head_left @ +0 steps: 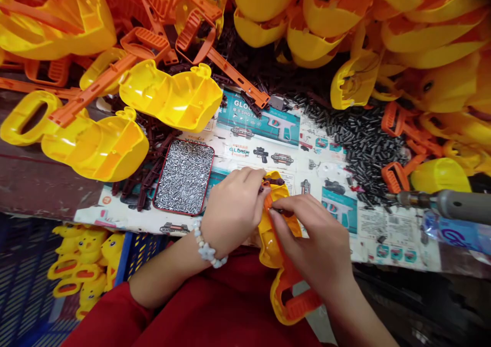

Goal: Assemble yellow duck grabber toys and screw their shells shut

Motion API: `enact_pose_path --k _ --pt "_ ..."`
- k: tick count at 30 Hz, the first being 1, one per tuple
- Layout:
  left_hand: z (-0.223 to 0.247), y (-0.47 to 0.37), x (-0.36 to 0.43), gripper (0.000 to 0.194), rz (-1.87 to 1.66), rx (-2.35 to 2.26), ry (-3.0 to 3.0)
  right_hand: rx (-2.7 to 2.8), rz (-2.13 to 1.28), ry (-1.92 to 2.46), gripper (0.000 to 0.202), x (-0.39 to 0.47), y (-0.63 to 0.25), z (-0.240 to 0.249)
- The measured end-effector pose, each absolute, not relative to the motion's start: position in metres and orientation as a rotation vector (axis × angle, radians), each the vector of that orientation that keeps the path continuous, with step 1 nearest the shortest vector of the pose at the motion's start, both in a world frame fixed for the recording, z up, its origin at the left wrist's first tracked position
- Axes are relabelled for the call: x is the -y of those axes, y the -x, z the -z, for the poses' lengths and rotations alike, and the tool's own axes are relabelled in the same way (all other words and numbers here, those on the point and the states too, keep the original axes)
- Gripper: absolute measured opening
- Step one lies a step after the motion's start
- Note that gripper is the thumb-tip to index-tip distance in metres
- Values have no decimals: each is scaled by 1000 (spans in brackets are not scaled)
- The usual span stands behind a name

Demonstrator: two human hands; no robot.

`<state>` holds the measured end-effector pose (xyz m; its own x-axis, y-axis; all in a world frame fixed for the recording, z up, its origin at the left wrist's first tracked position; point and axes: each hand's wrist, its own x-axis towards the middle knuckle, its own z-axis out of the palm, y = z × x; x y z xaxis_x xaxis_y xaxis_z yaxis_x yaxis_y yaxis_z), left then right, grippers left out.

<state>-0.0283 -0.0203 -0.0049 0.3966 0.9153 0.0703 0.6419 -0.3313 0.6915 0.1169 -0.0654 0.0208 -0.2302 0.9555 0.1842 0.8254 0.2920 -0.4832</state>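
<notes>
At the far left, a blue basket (23,285) holding yellow chick toys (90,247) sits below the front edge of the tabletop (30,170), and two loose yellow shells (95,147) crowd the surface above it. Next comes the shallow tray (174,212) of small silvery screws, its low red rim just beside the left hand (233,206), so a sideways sweep of that wrist could knock it. The left fingers are curled closed around the upper end of a yellow half-shell (270,252), which lies between the two hands at the front edge, its looped lower end jutting out over the person's lap. The shell looks like light, stiff, smooth plastic, probably a little slippery and thin at the rim; the side walls seem the surest hold. An orange handle (303,304) runs along inside it, and the right hand (322,239) has thumb and forefinger closed on its long bar; whether they also pinch a smaller part cannot be told. Farther right, the printed card (379,225) gives the right forearm some room, bounded behind by scattered black pins (345,137) and at the right by an electric screwdriver (456,204), its tip pointing left.
</notes>
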Motion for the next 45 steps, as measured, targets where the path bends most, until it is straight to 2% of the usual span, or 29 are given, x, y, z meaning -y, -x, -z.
enact_pose_path --k 5,15,20,26,33,38,42,45 --pt "4 38 26 34 -679 -1168 -2126 2109 -467 1573 9 64 -120 -19" --pt "14 36 35 28 -843 -1332 -1924 1984 -453 1673 6 67 -113 -17" --pt "14 38 38 20 -843 -1294 -2023 1927 -340 1565 11 68 -105 -8" --pt "14 37 41 21 -870 -1283 -2109 1952 -165 1520 15 65 -98 -6" --pt "14 34 44 20 -890 -1283 -2174 1981 -115 1538 20 64 -91 -6" --pt "13 37 41 20 -846 -1275 -2075 1976 -133 1544 18 67 -94 -8" --pt "16 46 36 21 -755 -1240 -1907 1961 -152 1628 9 71 -105 -9" --pt "18 52 39 26 -791 -1160 -1859 1993 -390 1638 38 72 -116 -7"
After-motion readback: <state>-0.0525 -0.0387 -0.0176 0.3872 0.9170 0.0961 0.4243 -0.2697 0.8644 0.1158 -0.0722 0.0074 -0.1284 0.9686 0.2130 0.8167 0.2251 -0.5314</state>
